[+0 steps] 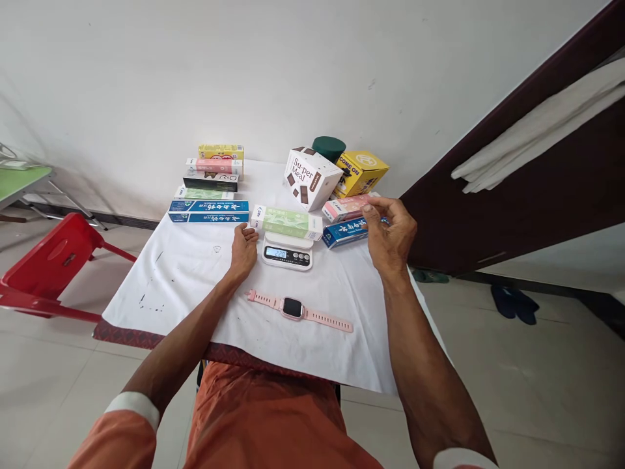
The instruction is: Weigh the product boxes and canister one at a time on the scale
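A white digital scale (287,255) with a lit display carries a light green toothpaste box (288,223) lying across its top. My left hand (244,249) is at the left end of that box, fingers loosely apart and not wrapped round anything. To the right, my right hand (393,236) has thumb and forefinger pinched at the near right end of a pink box (346,207). Just below the pink one is a blue toothpaste box (346,231), its right end hidden by this hand. Closer to me lies a pink-strapped smartwatch (293,308), laid out flat.
At the back stand a white Su-per Meal box (310,179), a yellow box (362,173) and a dark green lid (329,147). Several boxes, including blue toothpaste boxes (209,212), line the left side. A red chair (53,260) is beside the table (180,260).
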A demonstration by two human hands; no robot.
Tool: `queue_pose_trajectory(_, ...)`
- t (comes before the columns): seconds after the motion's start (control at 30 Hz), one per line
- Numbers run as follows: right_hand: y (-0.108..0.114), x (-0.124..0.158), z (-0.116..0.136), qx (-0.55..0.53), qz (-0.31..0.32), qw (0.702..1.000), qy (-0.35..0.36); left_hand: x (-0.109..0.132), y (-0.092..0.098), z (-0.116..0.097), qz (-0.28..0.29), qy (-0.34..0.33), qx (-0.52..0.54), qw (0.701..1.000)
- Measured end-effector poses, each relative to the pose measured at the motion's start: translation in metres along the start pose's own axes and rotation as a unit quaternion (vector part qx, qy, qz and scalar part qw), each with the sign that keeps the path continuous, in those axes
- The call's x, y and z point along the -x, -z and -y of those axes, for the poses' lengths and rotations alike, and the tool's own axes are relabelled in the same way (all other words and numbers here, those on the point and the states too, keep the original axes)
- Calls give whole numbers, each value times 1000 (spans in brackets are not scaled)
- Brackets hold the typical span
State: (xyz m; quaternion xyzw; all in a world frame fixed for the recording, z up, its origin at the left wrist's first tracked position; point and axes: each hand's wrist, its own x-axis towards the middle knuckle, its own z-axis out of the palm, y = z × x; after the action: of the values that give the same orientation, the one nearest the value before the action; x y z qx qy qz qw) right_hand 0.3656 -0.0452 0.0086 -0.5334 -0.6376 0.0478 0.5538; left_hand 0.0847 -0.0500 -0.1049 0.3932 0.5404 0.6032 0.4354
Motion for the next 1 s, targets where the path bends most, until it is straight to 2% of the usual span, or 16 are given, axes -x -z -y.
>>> queue_pose_trajectory(0.23, -21, -1, 7, -8, 29, 999, 10, 0, 0, -2, 7, 2, -3, 1000)
queue_pose_trajectory(0.33, -40, -3, 10, 13, 119, 992, 35, 0, 0, -2, 9, 1, -4, 1000)
queue_pose_trajectory(0.5, -81, -9, 22, 106, 320, 935, 111, -1, 1, -1, 7, -2, -6, 1000)
queue_pose_trajectory(0.67, -104, -18, 37, 221, 462, 854, 91, -1, 2, -3, 11, -2, -8, 1000)
queue_pose_trajectory(0.77, -107, -23, 45, 243, 485, 835, 87, -2, 2, -3, 9, -1, -8, 1000)
queue_pose_trajectory(0.9, -99, -29, 53, 239, 451, 854, 101, -2, 2, -3, 5, -8, -14, 1000)
queue_pose_trajectory(1.0, -79, -39, 56, 240, 420, 866, 123, -1, 2, -3, 2, -5, -15, 1000)
